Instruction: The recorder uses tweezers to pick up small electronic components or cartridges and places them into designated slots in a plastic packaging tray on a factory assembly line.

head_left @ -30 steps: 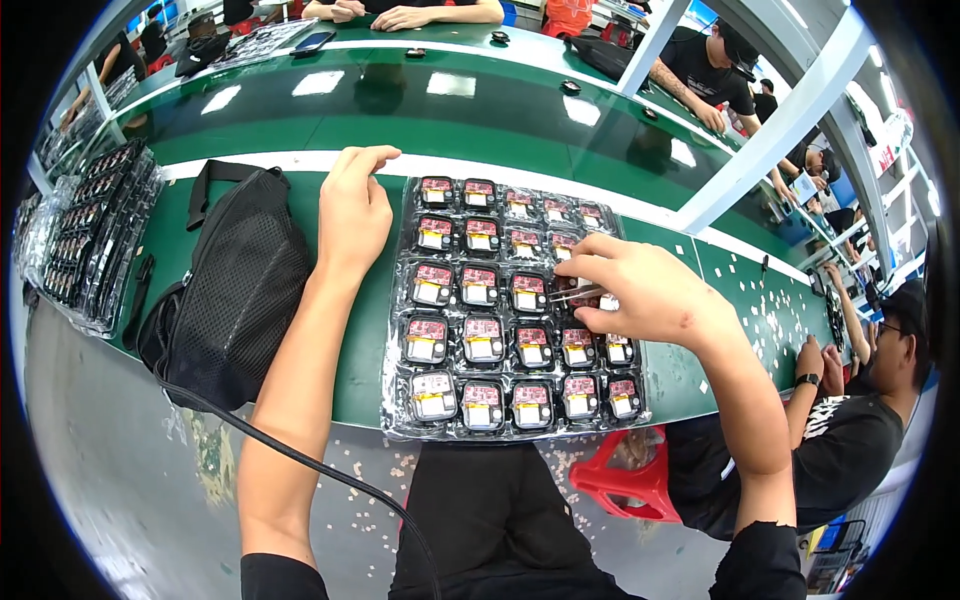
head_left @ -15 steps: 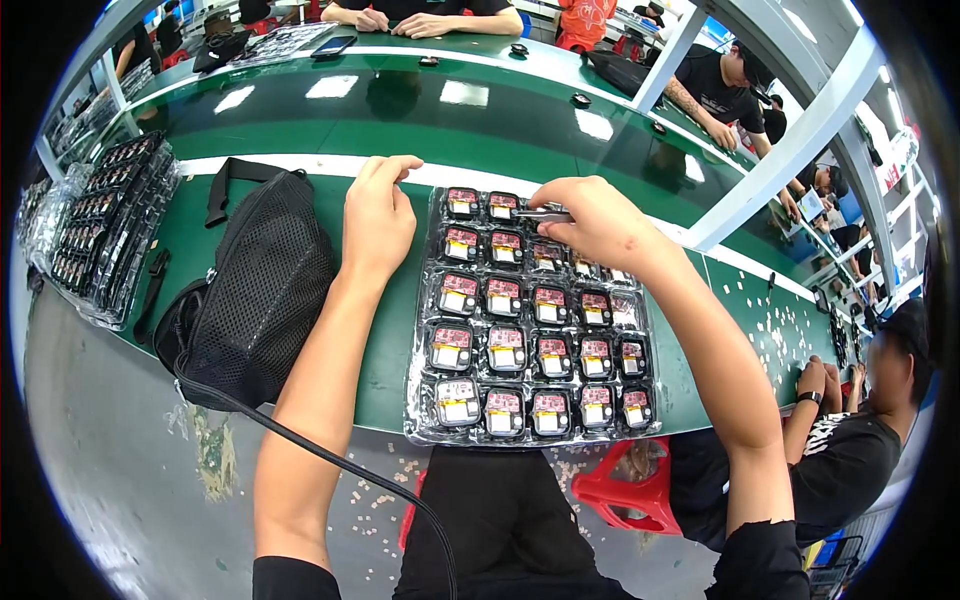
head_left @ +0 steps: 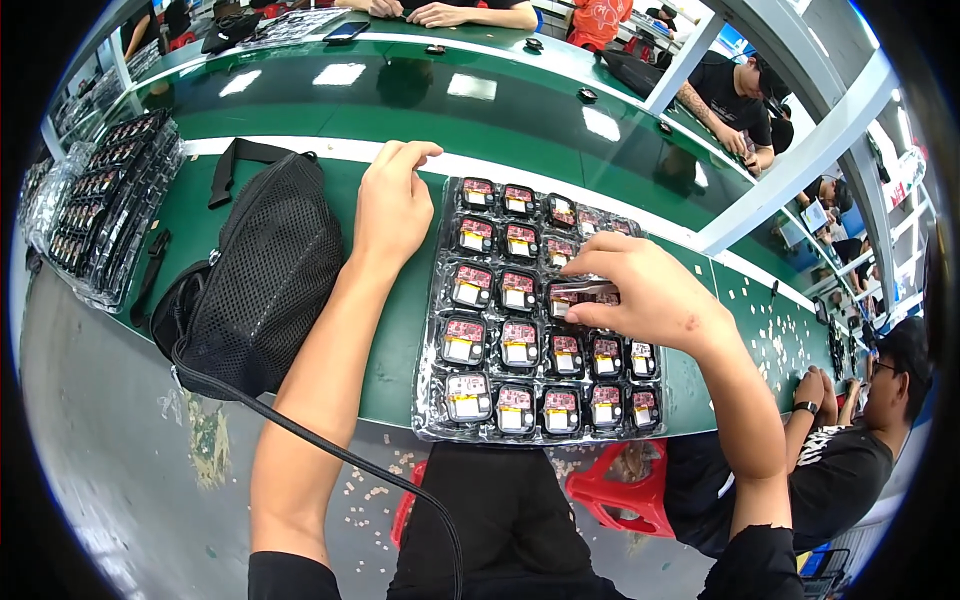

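One right hand (head_left: pixel 650 288) gripping tweezers (head_left: pixel 577 287), shifted toward middle of tray (head_left: pixel 432 412), left hand (head_left: pixel 393 208) loosely open

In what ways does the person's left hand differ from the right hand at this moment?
The left hand holds nothing that can be seen, while the right hand grips silver tweezers. The left hand is beside the left edge of the tray; the right hand is over the tray. The left hand's fingers curl loosely, but the right hand's thumb and fingers pinch. Both hands are bare.
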Motion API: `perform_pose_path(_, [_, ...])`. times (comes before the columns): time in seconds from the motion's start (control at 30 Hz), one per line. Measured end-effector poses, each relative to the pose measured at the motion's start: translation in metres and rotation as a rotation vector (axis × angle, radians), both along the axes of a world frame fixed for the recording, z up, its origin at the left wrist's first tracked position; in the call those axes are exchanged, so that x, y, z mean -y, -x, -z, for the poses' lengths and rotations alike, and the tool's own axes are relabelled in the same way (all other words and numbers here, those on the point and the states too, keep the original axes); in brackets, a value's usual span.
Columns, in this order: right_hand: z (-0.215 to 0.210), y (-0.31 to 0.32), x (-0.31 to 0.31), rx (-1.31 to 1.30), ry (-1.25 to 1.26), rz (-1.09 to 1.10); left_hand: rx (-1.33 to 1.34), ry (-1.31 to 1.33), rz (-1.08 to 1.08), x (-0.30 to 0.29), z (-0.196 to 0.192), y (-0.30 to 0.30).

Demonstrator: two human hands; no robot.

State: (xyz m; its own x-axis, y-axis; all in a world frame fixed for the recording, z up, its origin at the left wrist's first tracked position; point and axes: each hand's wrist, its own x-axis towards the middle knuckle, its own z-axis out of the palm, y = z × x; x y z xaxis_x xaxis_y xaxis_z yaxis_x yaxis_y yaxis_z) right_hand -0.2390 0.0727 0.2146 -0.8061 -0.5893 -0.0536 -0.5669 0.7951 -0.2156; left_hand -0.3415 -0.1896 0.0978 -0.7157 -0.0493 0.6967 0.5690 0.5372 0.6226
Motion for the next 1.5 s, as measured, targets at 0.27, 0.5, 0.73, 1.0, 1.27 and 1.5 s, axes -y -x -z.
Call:
perform_pose_path(0.27, [0.001, -0.01, -0.031, 0.044, -0.036, 0.076, 0.018, 0.003, 0.003, -0.001, -0.001, -0.001])
perform_pose_path(0.5, [-0.005, 0.006, -0.027, 0.038, 0.166, 0.115, 0.008, 0.003, 0.002, -0.003, -0.002, 0.0])
perform_pose_path(0.73, [-0.003, 0.02, -0.021, -0.06, 0.07, 0.075, 0.024, -0.003, -0.014, 0.002, 0.005, 0.002])
perform_pose_path(1.0, [0.006, -0.02, -0.019, -0.073, -0.126, 0.3, -0.01, 0.015, 0.008, 0.001, 0.003, 0.004])
perform_pose_path(1.27, [0.009, -0.01, -0.031, -0.064, -0.021, 0.257, -0.005, 0.013, 0.001, 0.002, 0.005, 0.003])
perform_pose_path(1.5, [0.008, 0.015, 0.0, -0.029, 0.146, 0.564, 0.022, 0.024, -0.007, 0.001, 0.004, 0.002])
